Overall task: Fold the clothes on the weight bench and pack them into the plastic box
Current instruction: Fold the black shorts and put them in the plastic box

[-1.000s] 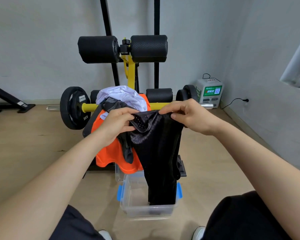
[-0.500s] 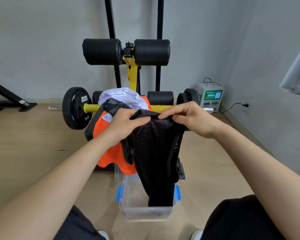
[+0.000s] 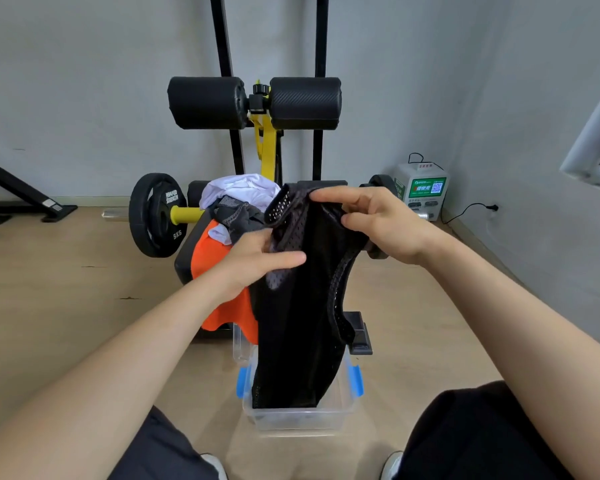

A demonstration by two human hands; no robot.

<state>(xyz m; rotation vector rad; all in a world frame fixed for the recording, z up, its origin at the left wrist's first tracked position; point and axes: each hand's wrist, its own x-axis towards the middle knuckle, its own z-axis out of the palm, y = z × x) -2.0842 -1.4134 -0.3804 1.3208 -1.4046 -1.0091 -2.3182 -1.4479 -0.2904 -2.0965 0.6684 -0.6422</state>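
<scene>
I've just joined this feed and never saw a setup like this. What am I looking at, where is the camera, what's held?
No machine here: a person works with bare hands, filmed by one camera on their head, looking forward and down. The left hand and right hand both pinch the upper part of a black mesh garment, which hangs down to the clear box on the floor. Orange cloth, grey cloth and white cloth lie piled on the bench.
</scene>
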